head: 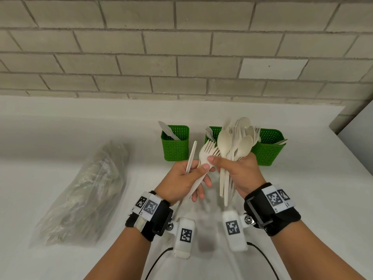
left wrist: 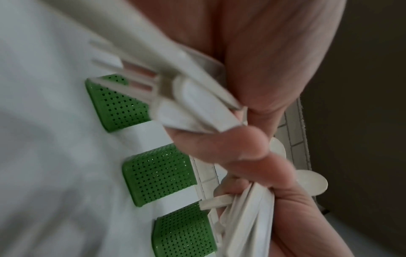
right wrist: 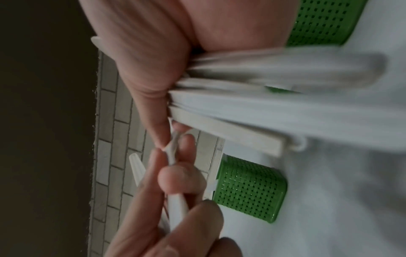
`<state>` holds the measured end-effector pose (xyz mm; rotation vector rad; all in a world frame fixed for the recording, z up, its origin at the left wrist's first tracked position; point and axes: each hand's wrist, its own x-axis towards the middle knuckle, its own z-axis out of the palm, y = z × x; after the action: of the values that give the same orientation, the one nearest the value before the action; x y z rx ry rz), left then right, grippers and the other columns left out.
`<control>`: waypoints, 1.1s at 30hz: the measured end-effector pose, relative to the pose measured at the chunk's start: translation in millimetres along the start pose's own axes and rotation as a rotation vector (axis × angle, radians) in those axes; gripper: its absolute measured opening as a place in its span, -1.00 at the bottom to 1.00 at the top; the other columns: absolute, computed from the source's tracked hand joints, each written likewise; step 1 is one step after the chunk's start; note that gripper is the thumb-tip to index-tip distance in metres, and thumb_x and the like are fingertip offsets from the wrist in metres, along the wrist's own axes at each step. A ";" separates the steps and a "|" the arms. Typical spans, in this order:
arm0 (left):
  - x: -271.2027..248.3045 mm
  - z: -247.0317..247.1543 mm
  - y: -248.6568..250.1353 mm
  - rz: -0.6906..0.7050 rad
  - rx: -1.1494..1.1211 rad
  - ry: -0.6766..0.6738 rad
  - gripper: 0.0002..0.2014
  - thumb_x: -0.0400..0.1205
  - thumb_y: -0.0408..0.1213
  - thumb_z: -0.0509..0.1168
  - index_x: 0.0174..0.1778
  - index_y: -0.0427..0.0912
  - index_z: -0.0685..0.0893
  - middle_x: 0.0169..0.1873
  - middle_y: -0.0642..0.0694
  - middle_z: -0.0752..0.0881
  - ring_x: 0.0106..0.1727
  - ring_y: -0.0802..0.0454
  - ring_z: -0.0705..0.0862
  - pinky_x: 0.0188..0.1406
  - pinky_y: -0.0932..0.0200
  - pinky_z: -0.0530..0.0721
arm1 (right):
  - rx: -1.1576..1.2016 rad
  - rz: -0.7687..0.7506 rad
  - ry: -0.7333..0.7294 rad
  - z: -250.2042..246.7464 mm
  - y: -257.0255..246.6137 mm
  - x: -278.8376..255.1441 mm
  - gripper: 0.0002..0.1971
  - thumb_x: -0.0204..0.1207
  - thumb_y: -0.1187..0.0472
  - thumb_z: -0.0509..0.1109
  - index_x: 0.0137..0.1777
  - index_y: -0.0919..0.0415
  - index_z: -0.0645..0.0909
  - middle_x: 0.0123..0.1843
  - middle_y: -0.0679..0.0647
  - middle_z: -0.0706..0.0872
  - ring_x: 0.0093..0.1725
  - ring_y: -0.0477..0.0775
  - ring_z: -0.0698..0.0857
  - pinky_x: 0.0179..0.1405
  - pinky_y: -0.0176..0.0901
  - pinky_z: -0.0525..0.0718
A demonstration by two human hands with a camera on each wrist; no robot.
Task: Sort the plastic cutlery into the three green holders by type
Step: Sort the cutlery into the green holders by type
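No readable words, brands or numbers anywhere. Only black-and-white square coded markers [head: 150, 207] on the white bands of both black wrist straps, lower middle of the head view, and on the two white wrist camera housings [head: 185, 235] below them. Tiny print beside the markers too small to read.

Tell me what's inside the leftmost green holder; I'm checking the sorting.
One knife leans inside the leftmost green holder, its tip poking above the rim. The holder's wall covers the bottom, so anything lying lower can't be seen.

White counter [head: 262, 199]: three green holders [head: 175, 146], clear plastic bag [head: 86, 188].
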<state>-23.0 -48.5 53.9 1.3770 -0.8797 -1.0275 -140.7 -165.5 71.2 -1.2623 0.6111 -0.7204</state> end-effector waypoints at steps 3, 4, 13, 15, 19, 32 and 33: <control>-1.4 -1.6 0.7 0.009 -0.039 0.051 -0.69 0.70 -0.15 0.23 -0.04 -0.38 0.68 -0.36 -0.16 0.76 -0.62 -0.04 0.60 -0.71 0.23 0.48 | 0.086 -0.015 0.194 -4.5 -1.7 5.8 -0.84 0.31 0.44 0.61 -0.23 0.26 0.69 -0.35 0.05 0.74 -0.34 0.01 0.70 -0.24 -0.12 0.66; -1.6 -2.3 0.7 0.021 -0.031 0.070 -0.70 0.70 -0.16 0.24 -0.11 -0.36 0.66 -0.39 -0.15 0.75 -0.65 -0.02 0.56 -0.71 0.26 0.44 | 0.133 -0.015 0.221 -6.0 -2.4 7.6 -0.82 0.31 0.45 0.61 -0.26 0.23 0.68 -0.38 0.04 0.72 -0.36 0.01 0.67 -0.25 -0.10 0.64; 3.2 4.0 8.3 0.009 0.035 0.043 -0.63 0.72 -0.08 0.20 -0.23 -0.33 0.56 -0.57 -0.12 0.58 -0.71 0.03 0.36 -0.71 0.30 0.26 | 0.295 0.070 0.040 13.1 -0.9 -1.7 -0.72 0.27 0.47 0.56 -0.02 0.34 0.67 -0.18 0.19 0.78 -0.12 0.17 0.78 -0.08 0.06 0.76; 3.0 4.0 8.6 -0.005 0.060 0.027 -0.60 0.72 -0.04 0.18 -0.24 -0.33 0.58 -0.53 -0.11 0.66 -0.72 0.02 0.42 -0.70 0.34 0.28 | 0.244 0.090 0.066 12.7 -0.2 -1.7 -0.81 0.34 0.49 0.53 -0.05 0.36 0.69 -0.21 0.22 0.79 -0.18 0.21 0.79 -0.13 0.10 0.76; 3.2 3.1 3.4 -0.057 0.039 0.058 -0.62 0.75 -0.03 0.11 0.12 -0.24 0.71 -0.34 -0.09 0.74 -0.64 -0.02 0.54 -0.75 0.34 0.24 | 0.222 0.062 0.171 7.4 2.9 0.8 -0.82 0.39 0.47 0.53 -0.03 0.38 0.64 -0.25 0.22 0.76 -0.23 0.26 0.77 -0.18 0.22 0.76; -4.9 -4.2 2.3 -0.054 0.056 -0.015 -0.56 0.67 0.09 0.14 -0.30 -0.07 0.78 -0.48 -0.27 0.73 -0.57 -0.12 0.71 -0.71 0.22 0.55 | 0.173 0.147 -0.009 9.7 9.6 -11.2 -0.77 0.30 0.42 0.58 -0.03 0.36 0.74 -0.05 0.35 0.80 -0.05 0.30 0.80 -0.03 0.15 0.76; -4.8 -6.2 1.8 -0.071 0.075 -0.038 -0.53 0.67 0.12 0.13 -0.20 -0.16 0.77 -0.46 -0.28 0.74 -0.54 -0.15 0.73 -0.69 0.20 0.58 | 0.171 0.160 -0.008 10.5 10.8 -11.8 -0.79 0.32 0.43 0.57 -0.04 0.35 0.75 -0.05 0.35 0.81 -0.05 0.30 0.80 0.00 0.18 0.76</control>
<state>-18.7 -42.0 55.9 1.4642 -0.9108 -1.0877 -138.8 -148.3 63.1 -1.0451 0.6229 -0.6202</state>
